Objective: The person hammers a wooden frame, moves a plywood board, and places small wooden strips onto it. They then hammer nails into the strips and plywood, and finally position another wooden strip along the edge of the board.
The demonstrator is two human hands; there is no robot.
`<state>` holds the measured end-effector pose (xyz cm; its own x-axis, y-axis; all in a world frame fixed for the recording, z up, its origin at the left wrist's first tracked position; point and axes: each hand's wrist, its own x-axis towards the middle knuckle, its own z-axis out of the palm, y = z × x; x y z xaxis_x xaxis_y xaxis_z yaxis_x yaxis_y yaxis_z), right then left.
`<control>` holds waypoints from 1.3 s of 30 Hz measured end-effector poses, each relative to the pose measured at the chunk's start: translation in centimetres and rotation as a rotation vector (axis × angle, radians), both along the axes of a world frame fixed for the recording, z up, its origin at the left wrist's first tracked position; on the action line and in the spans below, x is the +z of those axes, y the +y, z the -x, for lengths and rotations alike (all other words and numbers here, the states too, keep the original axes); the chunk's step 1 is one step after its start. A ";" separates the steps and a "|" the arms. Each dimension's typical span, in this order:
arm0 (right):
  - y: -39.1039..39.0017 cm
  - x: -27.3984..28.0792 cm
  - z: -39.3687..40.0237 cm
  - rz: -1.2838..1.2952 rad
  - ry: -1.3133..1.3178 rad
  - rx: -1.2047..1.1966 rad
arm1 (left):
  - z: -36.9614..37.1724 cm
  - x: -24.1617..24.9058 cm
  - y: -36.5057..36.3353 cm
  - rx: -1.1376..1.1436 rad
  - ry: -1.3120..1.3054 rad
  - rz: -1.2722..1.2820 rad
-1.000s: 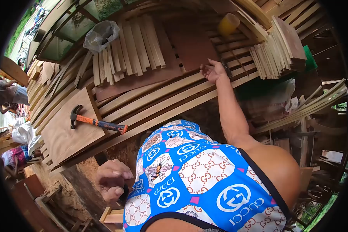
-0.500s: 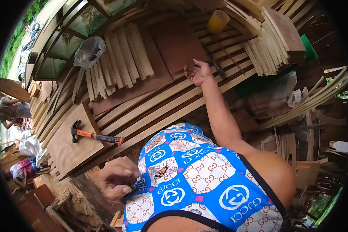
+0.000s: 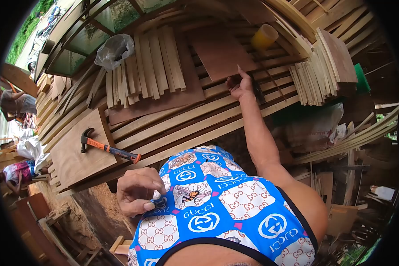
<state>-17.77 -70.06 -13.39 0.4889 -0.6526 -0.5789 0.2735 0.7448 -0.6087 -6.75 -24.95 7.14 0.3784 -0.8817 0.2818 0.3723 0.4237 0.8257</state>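
Note:
My right hand [image 3: 240,89] reaches out over the wood and grips the near edge of a brown plywood sheet [image 3: 219,53], its thumb over the edge and the other fingers curled below. A dark tool [image 3: 258,92], partly hidden, lies beside that wrist. Close to my blue patterned tank top [image 3: 199,195], my left hand [image 3: 139,191] is loosely bent, thumb and fingers apart, with nothing visible in it. Nearest to it is a claw hammer [image 3: 110,148] with an orange and dark handle, lying across a light plywood panel [image 3: 77,150].
Long wooden strips [image 3: 177,128] form the work surface. On it lie short slats [image 3: 159,62], a clear plastic bag [image 3: 115,51], a yellow cylindrical container [image 3: 265,37] and a slat stack [image 3: 312,82]. Two people, one in grey [image 3: 15,102], are at the far left.
The brown plywood sheet has shifted slightly away from me and to the right, along with my right hand. My left hand stays near the shirt. The whole view has turned a little.

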 end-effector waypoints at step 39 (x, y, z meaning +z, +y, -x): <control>10.7 2.2 -11.7 0.826 0.426 0.713 | -5.6 -14.9 14.3 1.105 0.618 -0.396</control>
<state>-6.11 -59.34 -11.21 0.7647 -0.5636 -0.3124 -0.3892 -0.0175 -0.9210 -1.14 -10.65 -7.71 0.9174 -0.0108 -0.3979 0.3459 0.5162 0.7835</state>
